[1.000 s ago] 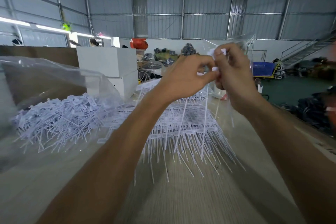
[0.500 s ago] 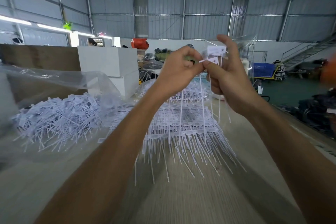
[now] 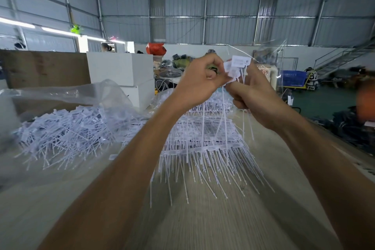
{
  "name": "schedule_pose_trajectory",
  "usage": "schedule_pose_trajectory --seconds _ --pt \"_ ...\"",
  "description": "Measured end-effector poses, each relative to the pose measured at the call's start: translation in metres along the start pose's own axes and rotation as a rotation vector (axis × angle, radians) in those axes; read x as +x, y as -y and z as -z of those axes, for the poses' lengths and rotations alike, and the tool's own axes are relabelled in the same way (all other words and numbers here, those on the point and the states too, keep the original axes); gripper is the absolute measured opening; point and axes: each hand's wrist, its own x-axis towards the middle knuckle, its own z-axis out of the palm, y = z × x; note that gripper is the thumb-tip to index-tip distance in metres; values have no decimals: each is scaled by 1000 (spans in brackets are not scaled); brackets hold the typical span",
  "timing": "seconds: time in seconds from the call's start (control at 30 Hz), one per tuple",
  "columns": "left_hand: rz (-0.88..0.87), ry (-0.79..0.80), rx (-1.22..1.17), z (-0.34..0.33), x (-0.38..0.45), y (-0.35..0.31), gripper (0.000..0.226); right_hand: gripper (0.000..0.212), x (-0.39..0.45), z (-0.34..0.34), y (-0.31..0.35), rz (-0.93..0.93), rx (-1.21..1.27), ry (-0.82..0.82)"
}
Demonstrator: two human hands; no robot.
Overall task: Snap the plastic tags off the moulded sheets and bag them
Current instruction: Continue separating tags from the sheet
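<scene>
I hold a small bunch of white plastic tags (image 3: 237, 65) raised above the table, their long thin tails hanging down. My left hand (image 3: 199, 82) pinches the tag heads from the left. My right hand (image 3: 255, 97) grips the tails just below, fingers curled round them. Under both hands a stack of moulded tag sheets (image 3: 205, 140) lies on the table, its tails fanning toward me. To the left, a clear plastic bag (image 3: 85, 95) lies open over a heap of loose snapped-off tags (image 3: 67, 130).
The work surface is a pale wooden table (image 3: 203, 219); its right edge runs diagonally past my right arm. White boxes (image 3: 121, 71) stand behind the bag. A blue crate (image 3: 293, 77) and dark piles sit on the floor at far right.
Both hands have dropped slightly and the right hand has closed lower round the tails; the tag heads now stick up between the hands. The view shifted a little.
</scene>
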Motion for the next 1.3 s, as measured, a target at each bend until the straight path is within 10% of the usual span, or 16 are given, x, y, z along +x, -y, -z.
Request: schedule_pose_trajectory --seconds 0.5,0.83,1.3 --pt "-109 -20 187 -4 1 -10 8 13 6 2 -12 57 -144 -244" --pt "-71 -14 166 0 -2 -3 7 36 3 2 -2 -12 -164 -201" --pt "-108 -3 100 0 -4 -6 12 10 -2 3 7 -114 12 41"
